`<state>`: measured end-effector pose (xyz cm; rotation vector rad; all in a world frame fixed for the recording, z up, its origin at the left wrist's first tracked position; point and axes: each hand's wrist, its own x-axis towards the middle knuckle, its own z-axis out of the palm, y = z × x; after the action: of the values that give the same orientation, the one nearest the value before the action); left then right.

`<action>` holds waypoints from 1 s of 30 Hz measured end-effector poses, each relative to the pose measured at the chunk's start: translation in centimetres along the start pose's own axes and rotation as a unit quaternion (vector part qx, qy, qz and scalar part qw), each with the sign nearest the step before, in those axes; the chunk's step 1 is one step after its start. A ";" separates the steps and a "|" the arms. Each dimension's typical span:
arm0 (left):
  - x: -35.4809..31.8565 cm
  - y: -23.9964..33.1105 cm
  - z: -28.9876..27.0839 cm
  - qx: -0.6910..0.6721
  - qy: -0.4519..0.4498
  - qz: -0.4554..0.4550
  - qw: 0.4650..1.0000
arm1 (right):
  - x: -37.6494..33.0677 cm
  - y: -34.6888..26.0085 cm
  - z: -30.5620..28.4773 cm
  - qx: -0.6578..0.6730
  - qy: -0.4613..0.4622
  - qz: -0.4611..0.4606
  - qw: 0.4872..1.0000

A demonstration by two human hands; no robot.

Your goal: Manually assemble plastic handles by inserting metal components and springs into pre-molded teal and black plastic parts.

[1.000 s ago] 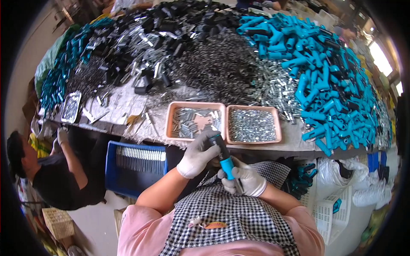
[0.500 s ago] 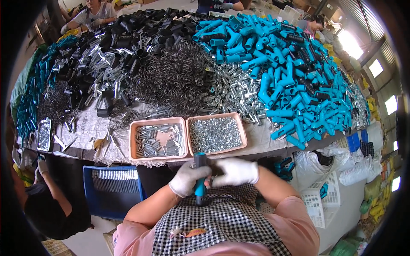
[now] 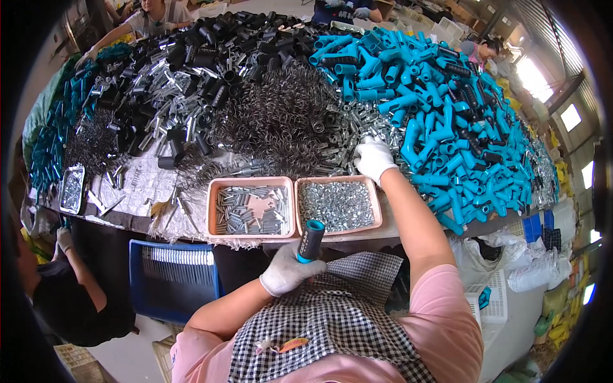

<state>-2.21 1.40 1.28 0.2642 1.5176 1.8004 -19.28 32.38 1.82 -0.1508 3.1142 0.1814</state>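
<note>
My left hand (image 3: 287, 269), in a white glove, is wrapped around a teal and black tool handle (image 3: 311, 241). The handle stands nearly upright before my apron, its hollow teal-rimmed end up. My right hand (image 3: 374, 158), gloved in white too, reaches across the table to the heap of small silvery metal parts (image 3: 364, 121). Its fingers are bunched at the heap's near edge; whatever they pinch is hidden. Just left of that hand is a pink tray of small metal pieces (image 3: 338, 203), beside another pink tray holding metal pins (image 3: 252, 207).
Teal housings (image 3: 440, 127) pile up at the right, dark coil springs (image 3: 274, 121) in the middle, black sleeves (image 3: 204, 57) at the back left. A blue crate (image 3: 174, 274) stands below the table edge. A co-worker's gloved hand (image 3: 65, 241) is at the left.
My right hand has left the handle and stretched forward and right to the metal parts. The left hand keeps the handle, now tilted with its open end showing. The view has shifted slightly.
</note>
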 end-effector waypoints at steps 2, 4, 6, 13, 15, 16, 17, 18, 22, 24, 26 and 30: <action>0.2 -1.1 -1.2 0.090 0.053 0.090 0.990 | -0.7 0.0 0.4 0.055 0.085 0.084 0.991; 0.2 -2.1 -2.2 0.120 0.074 0.138 0.980 | -3.4 -1.1 -1.4 0.202 0.151 0.132 0.959; -0.1 -1.2 -2.2 0.222 0.097 0.129 0.962 | -8.7 -2.5 -5.2 0.450 0.062 0.033 0.890; 0.5 -0.8 -0.2 0.474 0.032 0.165 0.864 | -17.5 -7.3 -8.6 0.335 0.004 -0.273 0.902; 0.6 -0.9 0.4 0.508 0.017 0.147 0.848 | -18.6 -7.6 -7.6 0.288 -0.020 -0.262 0.921; 0.6 -1.1 0.6 0.509 0.014 0.149 0.848 | -19.0 -7.5 -6.9 0.318 -0.004 -0.252 0.914; 0.6 -1.4 0.7 0.476 0.015 0.158 0.865 | -19.2 -7.5 -6.4 0.348 0.011 -0.243 0.905; 0.6 -1.5 0.8 0.442 0.018 0.166 0.881 | -19.6 -7.7 -6.9 0.378 0.021 -0.220 0.899; 1.0 -1.9 1.1 0.504 -0.018 0.123 0.855 | -19.5 -7.8 -5.6 0.411 0.032 -0.268 0.871; 0.6 -1.2 1.8 0.428 -0.023 0.104 0.898 | -19.4 -7.7 -4.6 0.491 0.026 -0.246 0.835; 0.6 -0.2 2.0 0.363 -0.024 0.050 0.930 | -20.0 -8.3 -3.0 0.550 0.173 -0.206 0.791; 1.5 -0.9 1.3 0.384 -0.051 0.110 0.915 | -19.8 -8.9 -3.2 0.427 0.179 -0.279 0.841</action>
<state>-2.15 3.39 0.36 0.9220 2.1237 1.2275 1.20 25.10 4.49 -1.1192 2.9323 -1.3348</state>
